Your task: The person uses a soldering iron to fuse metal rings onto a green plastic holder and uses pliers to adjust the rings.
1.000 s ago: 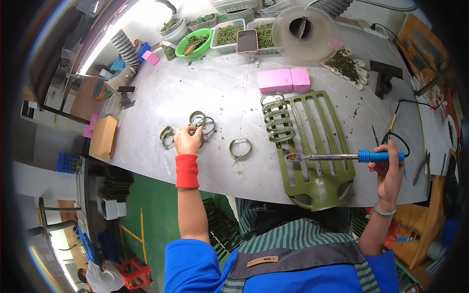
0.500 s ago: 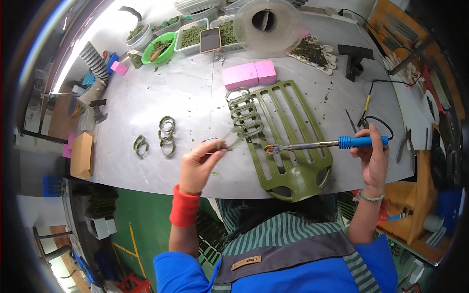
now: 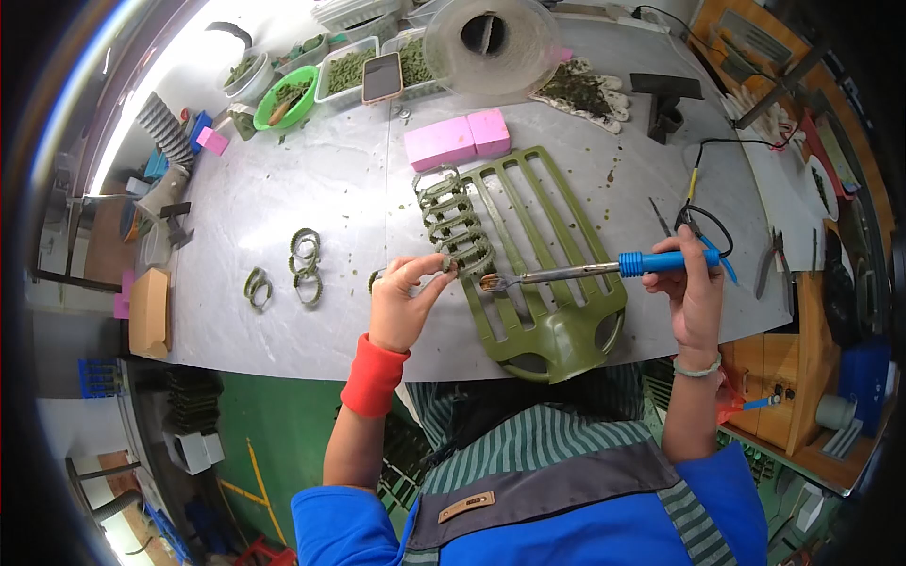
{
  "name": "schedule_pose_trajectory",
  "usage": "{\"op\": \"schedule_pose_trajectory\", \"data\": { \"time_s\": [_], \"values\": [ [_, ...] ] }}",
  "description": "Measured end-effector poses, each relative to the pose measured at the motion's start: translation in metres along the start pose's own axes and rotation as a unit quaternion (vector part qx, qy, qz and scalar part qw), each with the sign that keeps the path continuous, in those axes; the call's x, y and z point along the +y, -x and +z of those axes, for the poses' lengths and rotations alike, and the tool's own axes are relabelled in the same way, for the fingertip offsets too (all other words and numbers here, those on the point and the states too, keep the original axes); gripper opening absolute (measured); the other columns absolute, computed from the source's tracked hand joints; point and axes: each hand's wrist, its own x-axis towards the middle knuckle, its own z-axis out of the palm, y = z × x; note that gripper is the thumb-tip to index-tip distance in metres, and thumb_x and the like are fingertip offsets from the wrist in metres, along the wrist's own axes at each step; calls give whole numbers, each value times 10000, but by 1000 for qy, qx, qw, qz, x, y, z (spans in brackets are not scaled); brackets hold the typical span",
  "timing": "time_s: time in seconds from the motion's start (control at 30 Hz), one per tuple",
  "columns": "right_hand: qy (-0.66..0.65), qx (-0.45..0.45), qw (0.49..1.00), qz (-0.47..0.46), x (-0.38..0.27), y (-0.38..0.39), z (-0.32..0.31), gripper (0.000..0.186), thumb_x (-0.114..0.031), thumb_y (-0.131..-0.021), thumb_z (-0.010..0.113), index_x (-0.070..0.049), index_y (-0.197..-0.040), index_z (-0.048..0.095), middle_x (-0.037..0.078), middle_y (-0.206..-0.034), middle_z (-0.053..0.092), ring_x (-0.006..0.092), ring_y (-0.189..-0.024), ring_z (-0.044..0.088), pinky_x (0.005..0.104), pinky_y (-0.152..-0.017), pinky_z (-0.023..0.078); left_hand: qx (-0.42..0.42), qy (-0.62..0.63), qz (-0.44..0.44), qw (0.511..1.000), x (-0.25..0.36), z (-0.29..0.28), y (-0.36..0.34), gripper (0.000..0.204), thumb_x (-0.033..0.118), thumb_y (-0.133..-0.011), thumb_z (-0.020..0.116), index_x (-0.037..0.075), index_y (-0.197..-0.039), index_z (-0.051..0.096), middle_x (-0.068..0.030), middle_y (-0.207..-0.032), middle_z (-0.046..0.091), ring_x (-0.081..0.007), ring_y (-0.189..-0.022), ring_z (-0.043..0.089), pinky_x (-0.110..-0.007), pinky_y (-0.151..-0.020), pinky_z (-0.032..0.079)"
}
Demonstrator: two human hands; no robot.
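Observation:
My left hand (image 3: pixel 406 297), in a red wristband, pinches a small green toothed piece at the lower left of the olive slotted plastic frame (image 3: pixel 555 349), beside a row of toothed oval links (image 3: pixel 453 219) lying on that frame's left bars. My right hand (image 3: pixel 691 297) grips the blue handle of a soldering iron (image 3: pixel 670 260). Its brownish tip (image 3: pixel 491 281) hovers over the frame just right of my left fingertips. Loose toothed green rings (image 3: pixel 305 269) and a smaller pair (image 3: pixel 257 289) lie on the grey table to the left.
A pink block (image 3: pixel 440 143), green bowl (image 3: pixel 286 98), tubs of green pieces (image 3: pixel 347 71), phone (image 3: pixel 381 78) and large clear container (image 3: pixel 524 52) stand behind. A stained glove (image 3: pixel 580 94), black stand (image 3: pixel 665 99), pliers (image 3: pixel 779 264) and cable are rightward; a cardboard box (image 3: pixel 148 313) is leftward.
My left hand moved from the loose rings rightward to the frame with a piece in its fingers. The iron moved slightly toward it. The whole view also shifted.

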Motion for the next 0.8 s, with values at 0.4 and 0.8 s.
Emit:
{"op": "schedule_pose_trajectory", "data": {
  "time_s": [0.4,0.8],
  "values": [
    [-42,-14,999,24,32,-2,24,383,-352,-1008,638,9,-901,709,100,-742,719,176,-613,729,257,-556,608,-6,24,-15,1000,-2,0,1,188,68,-883,758,88,-1068,787,2,-1033,781,-122,-971,632,-276,-794,469],
    [0,-10,1000,9,6,1,10,395,-375,-991,659,1,-881,709,95,-740,714,177,-595,723,273,-544,610,-25,28,-13,999,-10,-3,-1,187,64,-882,752,87,-1064,788,7,-1029,780,-123,-961,621,-279,-797,467]
  ]
}}
